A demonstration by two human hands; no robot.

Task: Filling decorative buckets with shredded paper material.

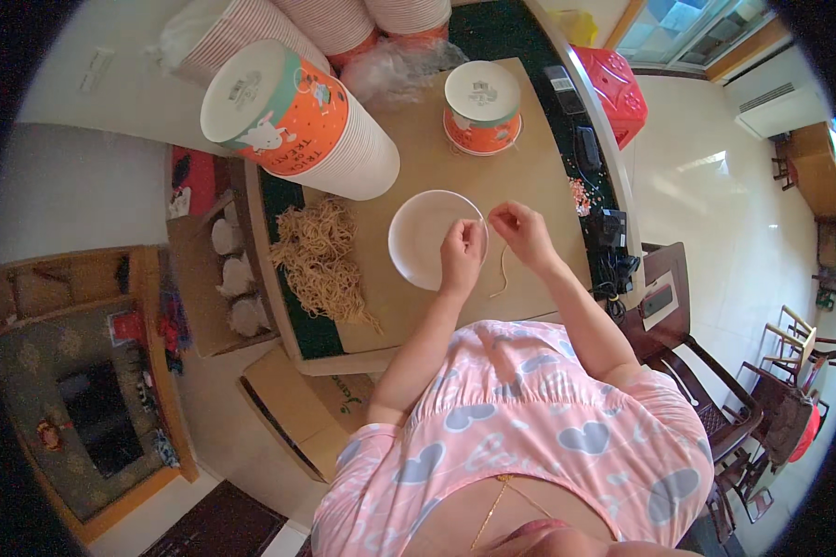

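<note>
A white paper bucket (413, 237) lies with its open mouth toward me on the brown cardboard. My left hand (462, 249) is closed at its right rim, thumb and fingers pinched together there. Just to the right, my right hand (522, 232) is closed in a pinch close to the same rim. Below its fingertips hangs a thin tan string (504, 271), whose lower end curls onto the cardboard. The pinched fingertips hide where the string meets the rim. A loose heap of tan strings (320, 265) lies left of the bucket.
A tall stack of orange paper buckets (320, 130) leans at back left. One upside-down bucket (482, 107) stands at back right. More nested buckets and clear plastic wrap (399, 74) sit behind. Black devices (585, 147) and cables line the right table edge, beside a red stool (613, 93).
</note>
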